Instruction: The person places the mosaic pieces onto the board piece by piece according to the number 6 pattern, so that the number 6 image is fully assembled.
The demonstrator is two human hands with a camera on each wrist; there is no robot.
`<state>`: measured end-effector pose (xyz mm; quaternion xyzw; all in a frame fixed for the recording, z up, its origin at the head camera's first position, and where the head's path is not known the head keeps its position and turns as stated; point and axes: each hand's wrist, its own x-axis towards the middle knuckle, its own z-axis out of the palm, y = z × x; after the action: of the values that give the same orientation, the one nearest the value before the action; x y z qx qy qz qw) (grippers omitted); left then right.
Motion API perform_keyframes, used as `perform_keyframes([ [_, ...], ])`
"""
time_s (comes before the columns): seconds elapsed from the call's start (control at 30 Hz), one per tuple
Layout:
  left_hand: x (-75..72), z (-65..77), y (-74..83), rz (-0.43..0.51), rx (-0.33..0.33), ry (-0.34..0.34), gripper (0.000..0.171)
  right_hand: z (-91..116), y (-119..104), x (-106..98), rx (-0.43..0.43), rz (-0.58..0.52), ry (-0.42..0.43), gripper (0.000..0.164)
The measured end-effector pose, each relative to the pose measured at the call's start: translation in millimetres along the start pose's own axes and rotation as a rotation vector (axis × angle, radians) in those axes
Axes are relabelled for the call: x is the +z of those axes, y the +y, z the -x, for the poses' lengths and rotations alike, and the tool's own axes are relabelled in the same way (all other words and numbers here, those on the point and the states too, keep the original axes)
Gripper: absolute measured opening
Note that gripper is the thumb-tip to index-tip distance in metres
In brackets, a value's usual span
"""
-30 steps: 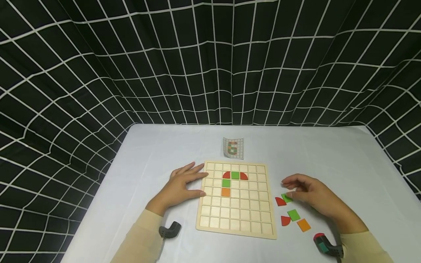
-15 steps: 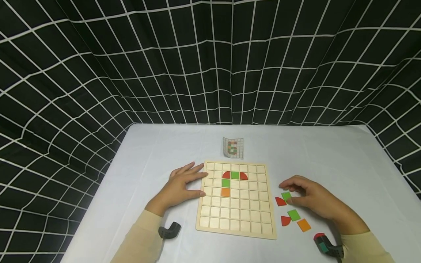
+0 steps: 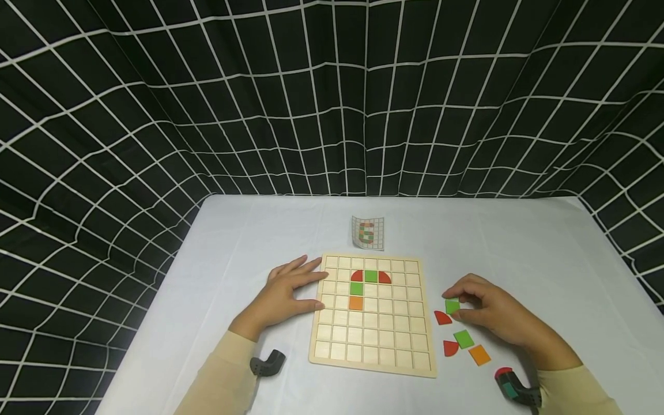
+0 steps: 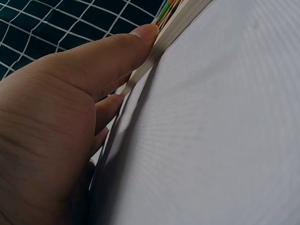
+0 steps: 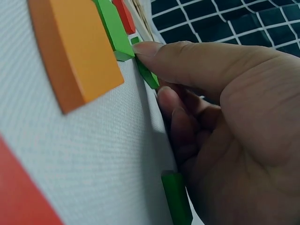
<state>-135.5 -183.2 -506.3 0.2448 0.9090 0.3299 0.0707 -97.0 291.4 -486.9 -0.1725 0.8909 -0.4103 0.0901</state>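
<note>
My right hand (image 3: 493, 308) pinches a green square tile (image 3: 452, 306) between thumb and index finger, at the table surface right of the board. In the right wrist view the thumb lies against this green tile (image 5: 147, 74). Fingers spread and fairly straight, my left hand (image 3: 285, 294) rests on the left edge of the wooden grid board (image 3: 373, 346). On the board sit two red quarter-circle tiles (image 3: 357, 276), a green tile (image 3: 370, 276) between them, another green tile (image 3: 356, 289) below the left one, and an orange square (image 3: 355, 303) under that.
Beside my right hand lie two red quarter-circles (image 3: 450, 348), a green tile (image 3: 463, 339) and an orange tile (image 3: 479, 355). Red and green pieces show by the right wrist camera (image 3: 519, 392). A pattern card (image 3: 368, 233) lies behind the board.
My right thumb and fingers have closed on the green tile, which has turned slightly and shifted a little from its earlier spot. The left hand has not moved.
</note>
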Motion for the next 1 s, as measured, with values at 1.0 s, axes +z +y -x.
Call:
perform_keyframes([
  [1.0, -1.1, 0.2, 0.4, 0.005, 0.017, 0.003, 0.068, -0.5, -6.1, 1.6, 0.135, 0.021, 0.031, 0.014],
])
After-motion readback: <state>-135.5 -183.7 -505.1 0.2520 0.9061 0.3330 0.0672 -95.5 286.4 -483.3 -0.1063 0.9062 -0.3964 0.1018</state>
